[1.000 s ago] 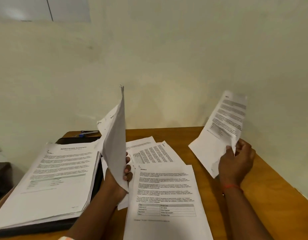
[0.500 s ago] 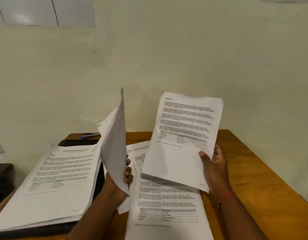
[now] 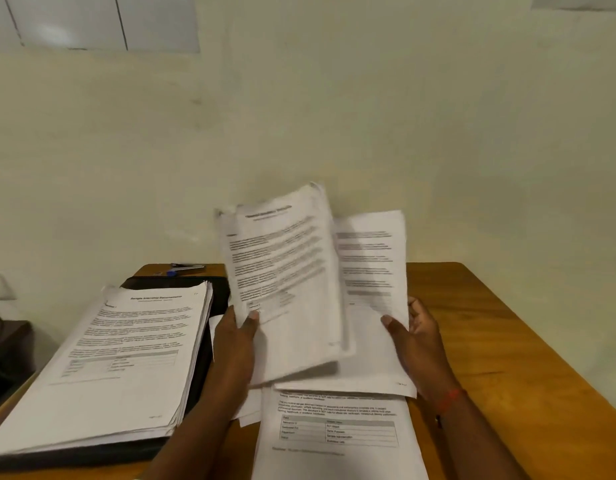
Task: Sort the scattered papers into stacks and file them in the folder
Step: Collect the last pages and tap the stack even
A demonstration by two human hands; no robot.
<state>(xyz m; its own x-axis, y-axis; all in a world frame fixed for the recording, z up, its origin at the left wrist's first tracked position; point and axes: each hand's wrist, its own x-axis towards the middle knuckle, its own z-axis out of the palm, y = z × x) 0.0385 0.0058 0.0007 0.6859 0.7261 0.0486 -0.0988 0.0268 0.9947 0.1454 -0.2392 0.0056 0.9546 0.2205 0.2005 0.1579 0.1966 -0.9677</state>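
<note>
Paper stack (image 3: 126, 358) atop black folder (image 3: 204, 362); loose sheets (image 3: 286, 271) in both hands (image 3: 235, 344) (image 3: 419, 344)

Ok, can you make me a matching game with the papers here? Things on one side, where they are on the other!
Things
1. thick stack
2. bundle of sheets
3. single sheet
4. sheet with a printed grid

Places
A. held up by the right hand
B. lying on the black folder
C. flat on the wooden table, nearest the person
D. held up by the left hand

Pairs: 1-B, 2-D, 3-A, 4-C
</note>
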